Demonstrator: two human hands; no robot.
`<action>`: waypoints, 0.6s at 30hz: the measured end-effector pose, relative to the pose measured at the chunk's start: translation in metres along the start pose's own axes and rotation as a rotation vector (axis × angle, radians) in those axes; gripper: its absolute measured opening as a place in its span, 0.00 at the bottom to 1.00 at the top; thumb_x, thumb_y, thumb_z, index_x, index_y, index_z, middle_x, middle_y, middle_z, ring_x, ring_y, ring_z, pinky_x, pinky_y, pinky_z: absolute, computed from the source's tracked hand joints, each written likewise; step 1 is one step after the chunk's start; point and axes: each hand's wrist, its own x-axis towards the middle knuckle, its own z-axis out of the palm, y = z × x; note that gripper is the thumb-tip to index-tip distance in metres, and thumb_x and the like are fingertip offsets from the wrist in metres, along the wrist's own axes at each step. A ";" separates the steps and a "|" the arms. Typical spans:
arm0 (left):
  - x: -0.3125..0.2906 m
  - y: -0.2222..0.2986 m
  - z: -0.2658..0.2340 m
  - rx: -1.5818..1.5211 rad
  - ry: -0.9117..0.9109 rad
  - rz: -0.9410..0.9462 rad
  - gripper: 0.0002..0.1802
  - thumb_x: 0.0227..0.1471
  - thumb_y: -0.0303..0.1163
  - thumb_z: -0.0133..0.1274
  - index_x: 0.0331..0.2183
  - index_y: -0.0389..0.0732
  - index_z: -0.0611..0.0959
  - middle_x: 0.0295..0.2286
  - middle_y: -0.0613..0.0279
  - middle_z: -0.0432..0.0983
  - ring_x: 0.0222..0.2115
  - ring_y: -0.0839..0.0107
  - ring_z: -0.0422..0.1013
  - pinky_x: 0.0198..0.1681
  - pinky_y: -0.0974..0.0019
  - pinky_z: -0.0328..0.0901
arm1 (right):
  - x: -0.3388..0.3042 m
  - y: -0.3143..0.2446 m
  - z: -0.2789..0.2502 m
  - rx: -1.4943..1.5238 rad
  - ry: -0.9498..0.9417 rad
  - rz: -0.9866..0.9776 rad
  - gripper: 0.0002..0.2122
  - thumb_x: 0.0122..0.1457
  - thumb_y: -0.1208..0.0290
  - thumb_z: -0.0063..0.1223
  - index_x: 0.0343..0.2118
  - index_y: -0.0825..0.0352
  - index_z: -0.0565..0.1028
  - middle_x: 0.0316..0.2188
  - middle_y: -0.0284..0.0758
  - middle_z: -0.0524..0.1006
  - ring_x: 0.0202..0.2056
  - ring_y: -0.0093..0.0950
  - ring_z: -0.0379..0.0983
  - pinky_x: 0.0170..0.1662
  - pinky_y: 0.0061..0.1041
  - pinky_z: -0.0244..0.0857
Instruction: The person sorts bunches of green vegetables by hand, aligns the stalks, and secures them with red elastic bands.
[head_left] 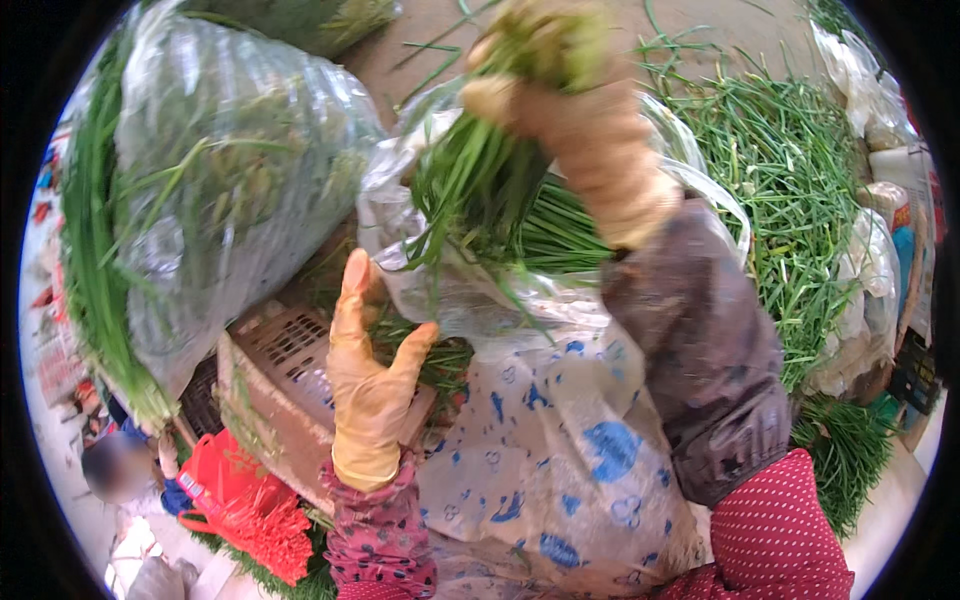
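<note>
Brown floor [740, 30] is showing behind a bulging clear sack [250, 180], with a white bag [385, 215] gaping beside it. My gloved left hand [370, 390] is spreading wide, holding nothing; my right hand [590, 130] is gripping a bunch of greens [460, 180] at the bag's mouth. Blur's hiding exact finger placement, tbh. I'm recommending snug, not crushing, so strands aren't straying.

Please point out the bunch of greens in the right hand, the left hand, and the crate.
Bunch of greens [478, 178]: head view, on its hanging leaves.
Left hand [372, 395]: head view, on the middle of the hand.
Crate [287, 405]: head view, on its side wall.
</note>
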 end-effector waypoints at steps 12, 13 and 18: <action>-0.056 0.045 0.081 -1.622 -0.563 -0.471 0.55 0.42 0.74 0.45 0.60 0.42 0.62 0.57 0.47 0.61 0.58 0.44 0.57 0.59 0.40 0.55 | -0.101 -0.096 -0.001 -0.417 -0.318 -0.158 0.25 0.45 0.79 0.66 0.48 0.67 0.68 0.37 0.33 0.76 0.38 0.23 0.74 0.45 0.23 0.70; -0.055 0.039 0.084 -1.809 -0.476 -0.561 0.49 0.44 0.70 0.48 0.58 0.45 0.66 0.54 0.53 0.67 0.55 0.50 0.62 0.55 0.42 0.60 | -0.113 -0.111 0.004 -0.315 -0.363 -0.086 0.24 0.46 0.80 0.65 0.48 0.66 0.68 0.37 0.33 0.75 0.39 0.23 0.74 0.45 0.23 0.70; -0.072 0.047 0.077 -2.318 -0.513 -0.586 0.36 0.54 0.47 0.55 0.56 0.35 0.66 0.43 0.55 0.74 0.41 0.63 0.72 0.46 0.54 0.70 | -0.133 -0.130 0.011 -0.171 -0.685 -0.371 0.12 0.46 0.72 0.62 0.34 0.58 0.73 0.31 0.32 0.78 0.38 0.35 0.76 0.51 0.46 0.65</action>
